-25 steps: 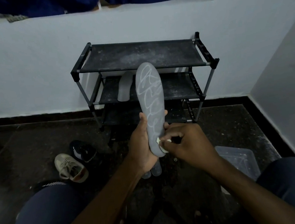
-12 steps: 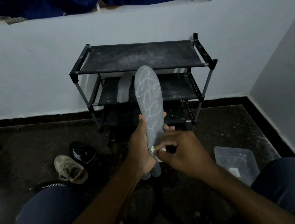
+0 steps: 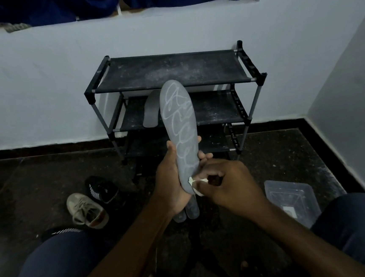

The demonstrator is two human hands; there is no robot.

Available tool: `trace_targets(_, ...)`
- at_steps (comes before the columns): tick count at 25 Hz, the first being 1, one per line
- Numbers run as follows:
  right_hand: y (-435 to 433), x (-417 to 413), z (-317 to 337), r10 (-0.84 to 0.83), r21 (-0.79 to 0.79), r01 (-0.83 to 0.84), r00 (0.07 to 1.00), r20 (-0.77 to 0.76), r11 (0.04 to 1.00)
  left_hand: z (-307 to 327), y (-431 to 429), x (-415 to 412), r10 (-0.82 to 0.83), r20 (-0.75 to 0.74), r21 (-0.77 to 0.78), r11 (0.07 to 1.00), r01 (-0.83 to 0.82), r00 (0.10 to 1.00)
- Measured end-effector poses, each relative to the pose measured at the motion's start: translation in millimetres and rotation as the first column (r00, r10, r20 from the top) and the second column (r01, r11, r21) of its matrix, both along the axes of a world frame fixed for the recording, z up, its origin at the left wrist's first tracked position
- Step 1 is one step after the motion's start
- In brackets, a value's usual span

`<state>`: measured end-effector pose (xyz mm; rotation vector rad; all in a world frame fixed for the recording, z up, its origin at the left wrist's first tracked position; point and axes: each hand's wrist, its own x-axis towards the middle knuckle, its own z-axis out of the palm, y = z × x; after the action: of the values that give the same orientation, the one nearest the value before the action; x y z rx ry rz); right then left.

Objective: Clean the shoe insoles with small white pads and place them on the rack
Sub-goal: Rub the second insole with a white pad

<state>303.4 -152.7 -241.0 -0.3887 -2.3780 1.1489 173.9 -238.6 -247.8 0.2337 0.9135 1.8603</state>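
A grey insole (image 3: 179, 121) covered in white scribbles stands upright in front of me, toe end up. My left hand (image 3: 170, 183) grips its lower part from the left. My right hand (image 3: 227, 183) pinches a small white pad (image 3: 194, 182) and presses it against the insole's heel end. Behind stands a black three-shelf rack (image 3: 171, 73); another grey insole (image 3: 151, 112) lies on its middle shelf. Two more insole ends (image 3: 191, 211) show on the floor below my hands.
A beige sneaker (image 3: 85, 211) and a black sneaker (image 3: 103, 189) lie on the dark floor at the left. A clear plastic box (image 3: 290, 197) sits on the floor at the right. My knees frame the bottom corners. White walls close the back and right.
My right hand with the pad has shifted slightly left and down along the heel of the insole. The left hand and insole stay almost still.
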Motion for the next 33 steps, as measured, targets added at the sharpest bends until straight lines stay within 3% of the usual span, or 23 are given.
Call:
trace_targets(9, -7, -3, -1, -0.02, -0.153, 0.013, 0.999, -0.047, 0.988, 4, 1, -10, 0.064, -0.014, -0.016, 0.998, -0.064, 0.998)
trace_targets(13, -12, -2, -1, 0.026, -0.125, -0.028, 0.999, -0.019, 0.992, 3, 1, -22, 0.102, 0.055, 0.003, 0.995, -0.103, 0.993)
trace_targets(25, 6, -8, -3, -0.125, 0.092, 0.131, 0.99, -0.071, 0.987, 1, 2, -10, 0.059, -0.049, -0.028, 0.998, -0.06, 0.997)
trace_targets(30, -7, -6, -2, 0.004, 0.123, -0.003, 1.0, -0.009, 0.992, 0, 1, -11, 0.077, -0.021, -0.055, 0.995, -0.078, 0.997)
trace_targets(33, 7, -8, -4, -0.066, 0.114, 0.072, 0.996, -0.052, 0.991, 0, 1, -9, 0.072, -0.051, -0.052, 0.996, -0.075, 0.996)
